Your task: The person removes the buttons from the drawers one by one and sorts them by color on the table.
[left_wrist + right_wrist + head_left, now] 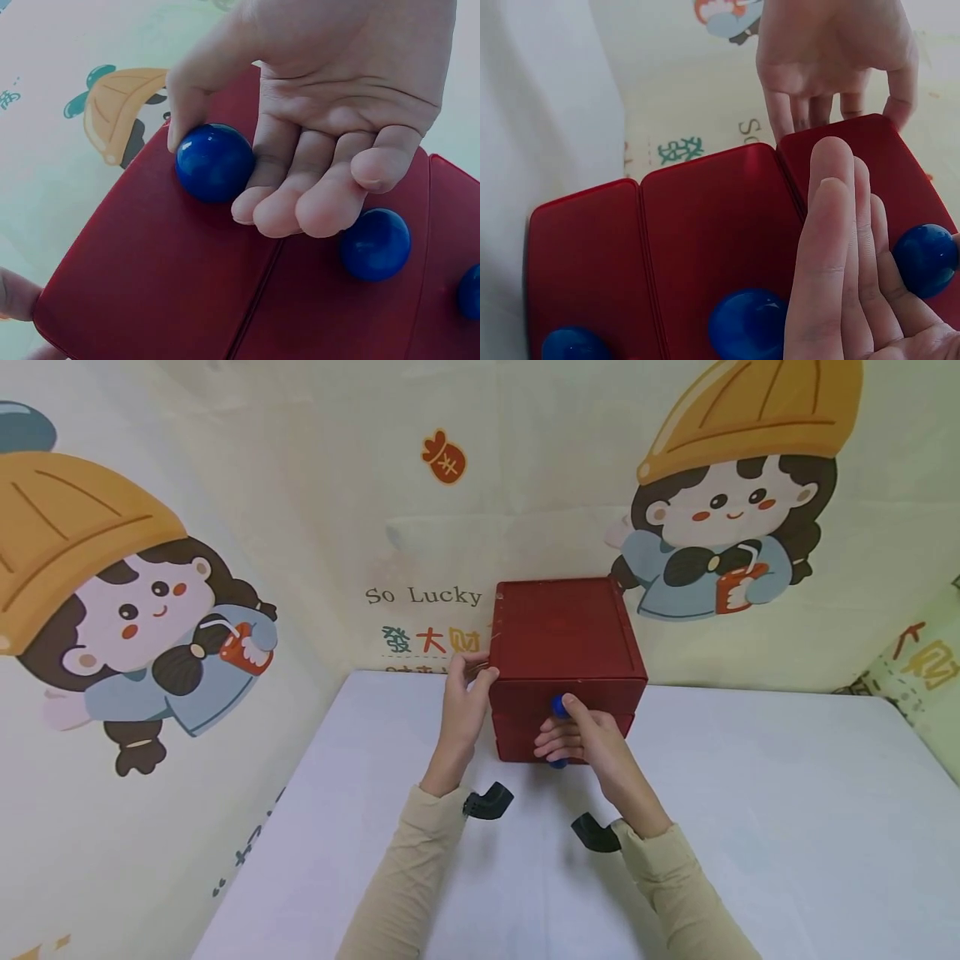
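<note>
A dark red box (567, 631) with three drawers stands on the white table, and each drawer front has a round blue knob. My right hand (592, 735) is at its front. Thumb and side of the index finger pinch the top knob (215, 163), while the other fingers extend over the drawers below. The middle knob (376, 244) shows just under those fingertips. At the box's left side is my left hand (463, 706), its fingers (780, 116) against that side and its thumb at the upper front corner. All three drawers look closed.
The white table (757, 777) spreads out to both sides of the box. Behind it hangs a cream backdrop (322, 485) with printed cartoon figures and lettering. A black curved piece (489, 802) sits at the left wrist and another (596, 833) at the right.
</note>
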Motion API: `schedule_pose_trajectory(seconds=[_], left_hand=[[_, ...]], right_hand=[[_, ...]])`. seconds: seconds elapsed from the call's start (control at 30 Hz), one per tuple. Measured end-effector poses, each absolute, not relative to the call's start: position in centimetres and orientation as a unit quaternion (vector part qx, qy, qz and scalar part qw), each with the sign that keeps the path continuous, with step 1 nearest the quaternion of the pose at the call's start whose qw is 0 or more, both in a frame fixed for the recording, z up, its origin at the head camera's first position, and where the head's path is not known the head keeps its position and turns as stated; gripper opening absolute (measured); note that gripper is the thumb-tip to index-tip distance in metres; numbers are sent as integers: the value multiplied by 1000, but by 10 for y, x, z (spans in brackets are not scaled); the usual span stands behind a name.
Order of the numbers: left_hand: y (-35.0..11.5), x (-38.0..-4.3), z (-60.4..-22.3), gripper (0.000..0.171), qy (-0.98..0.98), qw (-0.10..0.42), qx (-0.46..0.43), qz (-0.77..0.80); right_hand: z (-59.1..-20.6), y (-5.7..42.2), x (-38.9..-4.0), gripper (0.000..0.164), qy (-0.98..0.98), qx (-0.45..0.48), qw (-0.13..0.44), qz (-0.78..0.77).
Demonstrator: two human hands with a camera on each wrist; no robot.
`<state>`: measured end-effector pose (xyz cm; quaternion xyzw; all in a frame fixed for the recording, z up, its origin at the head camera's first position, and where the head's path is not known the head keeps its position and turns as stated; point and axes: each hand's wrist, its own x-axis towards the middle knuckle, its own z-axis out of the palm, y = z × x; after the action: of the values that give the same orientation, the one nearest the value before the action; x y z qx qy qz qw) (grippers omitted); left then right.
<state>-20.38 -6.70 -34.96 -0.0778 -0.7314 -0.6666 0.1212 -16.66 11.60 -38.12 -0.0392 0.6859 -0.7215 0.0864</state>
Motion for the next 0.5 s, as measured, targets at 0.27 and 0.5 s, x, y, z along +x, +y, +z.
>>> schedule_pose_trajectory(seconds=[0.27,0.5], left_hand=[[-66,-195,-337,33,-728,105,-75,-674],[-65,-185,-326,33,-725,88,-77,-679]], right_hand=[[-382,117,-164,69,682,-45,99,-723],[-382,118,-162,69,679,-45,97,-726]])
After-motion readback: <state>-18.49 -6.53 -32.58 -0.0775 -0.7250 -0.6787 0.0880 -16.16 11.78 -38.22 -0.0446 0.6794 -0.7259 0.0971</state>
